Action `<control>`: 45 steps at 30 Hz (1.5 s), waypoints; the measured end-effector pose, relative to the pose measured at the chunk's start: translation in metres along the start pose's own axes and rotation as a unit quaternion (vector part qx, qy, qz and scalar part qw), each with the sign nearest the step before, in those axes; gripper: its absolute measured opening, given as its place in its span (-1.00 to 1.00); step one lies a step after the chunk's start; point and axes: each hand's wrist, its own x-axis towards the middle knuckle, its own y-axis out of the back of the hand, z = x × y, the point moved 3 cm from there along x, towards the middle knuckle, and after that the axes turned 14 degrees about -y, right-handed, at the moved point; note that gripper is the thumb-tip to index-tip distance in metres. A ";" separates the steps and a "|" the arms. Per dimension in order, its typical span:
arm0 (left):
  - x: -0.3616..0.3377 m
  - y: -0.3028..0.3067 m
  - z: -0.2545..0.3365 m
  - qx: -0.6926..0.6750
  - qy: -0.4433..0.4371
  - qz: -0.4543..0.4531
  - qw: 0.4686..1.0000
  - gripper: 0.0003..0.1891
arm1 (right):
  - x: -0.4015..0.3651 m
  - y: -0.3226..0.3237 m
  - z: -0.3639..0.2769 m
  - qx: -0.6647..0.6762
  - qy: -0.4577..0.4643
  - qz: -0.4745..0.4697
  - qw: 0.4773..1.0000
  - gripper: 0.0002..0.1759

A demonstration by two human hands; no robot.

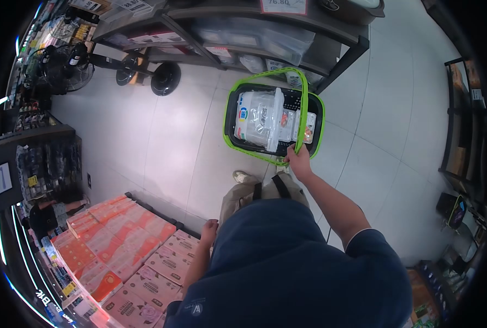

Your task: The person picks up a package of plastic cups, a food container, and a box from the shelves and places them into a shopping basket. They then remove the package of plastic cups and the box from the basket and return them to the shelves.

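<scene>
My right hand (297, 156) is closed around the green handle of a black shopping basket (230, 117) with a green rim, held out in front of my legs. Inside lies a large clear plastic container (259, 117) with a white lid, turned on its side. Beside it are small clear packs (308, 130) with orange-and-white labels, partly covered by the handle. Down at my left side, my left hand (210, 229) hangs with its fingers loosely curled and nothing visible in them. It is nearest to the stacked pink boxes (169, 257).
A dark shelf unit (358, 46) holding clear plastic bins (287, 41) stands just beyond the basket. Black standing fans (166, 79) are at the far left. Orange-and-pink packs (123, 235) are piled at my left. Another person (44, 216) is at the left edge. More shelves (454, 126) line the right.
</scene>
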 end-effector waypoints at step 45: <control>0.105 0.105 -0.043 0.011 0.055 0.006 0.998 -0.65 | 0.075 -0.129 -0.043 -0.053 -0.168 0.081 0.981 -0.94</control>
